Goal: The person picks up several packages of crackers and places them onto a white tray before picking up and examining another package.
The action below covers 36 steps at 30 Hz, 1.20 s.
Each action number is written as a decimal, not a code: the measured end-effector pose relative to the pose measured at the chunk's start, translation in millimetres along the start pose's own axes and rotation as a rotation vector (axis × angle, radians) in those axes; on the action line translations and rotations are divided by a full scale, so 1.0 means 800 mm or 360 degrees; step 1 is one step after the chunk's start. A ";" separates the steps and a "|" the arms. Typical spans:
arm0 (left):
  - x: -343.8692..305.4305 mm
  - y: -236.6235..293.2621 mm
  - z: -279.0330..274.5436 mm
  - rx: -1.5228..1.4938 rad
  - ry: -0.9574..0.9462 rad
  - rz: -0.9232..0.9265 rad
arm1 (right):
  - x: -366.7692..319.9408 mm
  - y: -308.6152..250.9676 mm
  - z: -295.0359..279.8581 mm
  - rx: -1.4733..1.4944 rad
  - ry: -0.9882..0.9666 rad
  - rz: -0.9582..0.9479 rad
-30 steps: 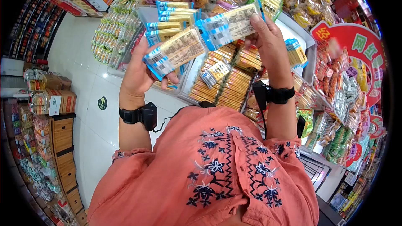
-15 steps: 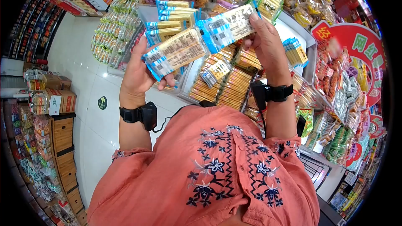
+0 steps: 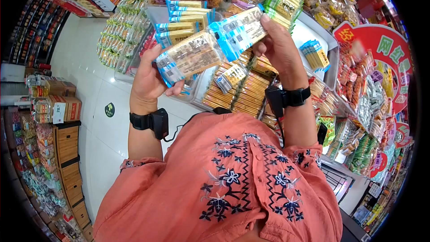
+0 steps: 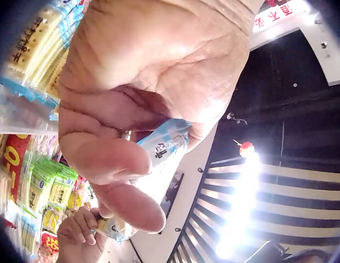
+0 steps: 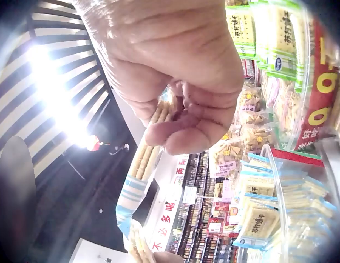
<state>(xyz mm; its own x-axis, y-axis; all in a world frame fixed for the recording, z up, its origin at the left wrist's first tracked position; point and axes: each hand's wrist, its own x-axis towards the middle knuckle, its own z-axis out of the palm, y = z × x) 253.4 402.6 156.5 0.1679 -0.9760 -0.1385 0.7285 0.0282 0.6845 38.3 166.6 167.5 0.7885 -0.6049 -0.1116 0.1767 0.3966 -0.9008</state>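
Note:
My left hand (image 3: 150, 78) grips the outer end of a blue-and-clear cracker packet (image 3: 190, 54), thumb on top and fingers beneath. With thumb and curled fingers, my right hand (image 3: 282, 47) pinches the far end of a second cracker packet (image 3: 242, 29) of the same kind. The two packets meet end to end in front of me, their blue ends overlapping, with printed backs facing up. In the right wrist view the crackers (image 5: 145, 142) show edge-on in a clear wrapper. My left fingers (image 4: 131, 203) curl round the packet in the left wrist view.
Below the packets lies a bin of stick-shaped snacks (image 3: 253, 94) with one small packet (image 3: 230, 78) on top. More blue cracker packets (image 3: 190, 13) stand behind, others (image 3: 316, 56) at right. Green packets (image 3: 283, 2) stand at the back. A red sign (image 3: 385, 49) rises at the right.
My right hand has shifted a little left and down with its packet, uncovering more of the green packets behind. The left hand has moved only slightly and keeps its grip.

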 end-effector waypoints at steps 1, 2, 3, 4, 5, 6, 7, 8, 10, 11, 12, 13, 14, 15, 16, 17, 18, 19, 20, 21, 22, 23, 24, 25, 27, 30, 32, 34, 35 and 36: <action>0.000 0.000 0.000 -0.0004 -0.0014 -0.0002 | 0.000 0.000 0.001 -0.0002 -0.0026 0.0021; 0.001 0.000 0.000 -0.0009 -0.0028 -0.0005 | 0.001 0.002 0.001 0.0016 -0.0041 0.0042; 0.001 0.000 0.000 -0.0013 -0.0041 -0.0008 | 0.003 0.006 0.000 0.0035 -0.0056 0.0063; 0.001 -0.001 -0.002 -0.0012 -0.0047 -0.0011 | 0.005 0.010 -0.001 0.0055 -0.0072 0.0085; 0.001 -0.001 -0.006 -0.0011 -0.0053 -0.0015 | 0.006 0.012 0.000 0.0059 -0.0081 0.0100; 0.001 -0.002 -0.008 -0.0010 -0.0060 -0.0018 | 0.006 0.014 0.000 0.0063 -0.0090 0.0114; 0.001 -0.002 -0.008 -0.0008 -0.0063 -0.0023 | 0.007 0.016 0.001 0.0067 -0.0099 0.0129; 0.001 -0.001 -0.008 -0.0006 -0.0067 -0.0028 | 0.006 0.016 0.003 0.0080 -0.0091 0.0144; 0.001 -0.001 -0.009 -0.0005 -0.0074 -0.0036 | 0.005 0.015 0.007 0.0108 -0.0075 0.0175; 0.001 -0.002 -0.010 -0.0006 -0.0078 -0.0037 | 0.005 0.016 0.007 0.0109 -0.0092 0.0174; 0.001 -0.002 -0.010 -0.0007 -0.0083 -0.0038 | 0.005 0.016 0.006 0.0110 -0.0109 0.0174; 0.001 -0.002 -0.010 -0.0002 -0.0083 -0.0037 | 0.005 0.017 0.004 0.0112 -0.0127 0.0174; 0.001 -0.001 -0.009 0.0002 -0.0083 -0.0037 | 0.006 0.017 0.003 0.0135 -0.0144 0.0184; 0.002 -0.001 -0.009 0.0007 -0.0083 -0.0036 | 0.006 0.017 0.002 0.0157 -0.0162 0.0194; 0.002 -0.001 -0.006 0.0007 -0.0067 -0.0026 | 0.006 0.018 0.001 0.0179 -0.0181 0.0205; 0.003 0.000 -0.001 0.0008 -0.0048 -0.0013 | 0.008 0.019 -0.001 0.0165 -0.0129 0.0178; 0.003 0.000 0.002 0.0010 -0.0027 0.0003 | 0.010 0.021 -0.003 0.0151 -0.0081 0.0151; 0.004 0.000 0.003 0.0032 -0.0031 -0.0009 | 0.011 0.023 -0.006 0.0137 -0.0033 0.0125; 0.004 -0.001 0.003 0.0054 -0.0034 -0.0021 | 0.013 0.023 -0.009 0.0101 0.0018 0.0104; 0.005 0.000 0.002 0.0076 -0.0038 -0.0035 | 0.015 0.023 -0.015 0.0064 0.0070 0.0082; 0.006 0.000 -0.004 0.0138 -0.0051 -0.0065 | 0.017 0.023 -0.020 0.0028 0.0124 0.0060; 0.006 0.000 -0.003 0.0164 -0.0038 -0.0065 | 0.017 0.024 -0.025 0.0008 0.0128 0.0057; 0.007 0.000 -0.001 0.0190 -0.0027 -0.0066 | 0.017 0.024 -0.030 -0.0013 0.0133 0.0053; 0.008 -0.001 0.000 0.0216 -0.0016 -0.0068 | 0.017 0.024 -0.032 -0.0033 0.0139 0.0049; 0.011 -0.005 -0.006 0.0308 0.0050 -0.0034 | 0.014 0.022 -0.031 -0.0013 0.0119 -0.0007; 0.016 -0.009 -0.004 0.0360 0.0146 0.0007 | 0.004 0.013 -0.015 -0.0037 0.0107 -0.0081; 0.020 -0.012 0.001 0.0398 0.0219 0.0056 | -0.003 0.007 -0.002 -0.0065 0.0073 -0.0119; 0.020 -0.018 0.007 0.0470 0.0312 0.0123 | -0.007 0.006 0.010 -0.0112 0.0033 -0.0236; 0.022 -0.021 0.013 0.0456 0.0308 0.0181 | -0.009 0.005 0.015 -0.0133 0.0012 -0.0292; 0.024 -0.025 0.020 0.0442 0.0303 0.0240 | -0.012 0.002 0.019 -0.0146 -0.0036 -0.0327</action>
<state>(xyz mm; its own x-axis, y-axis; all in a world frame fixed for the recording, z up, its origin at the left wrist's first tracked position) 231.6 379.5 151.9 0.3995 -0.9069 -0.1342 0.4826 0.0835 0.8718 39.6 183.6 173.2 0.7544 -0.6507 0.0869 0.2817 0.2014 -0.9381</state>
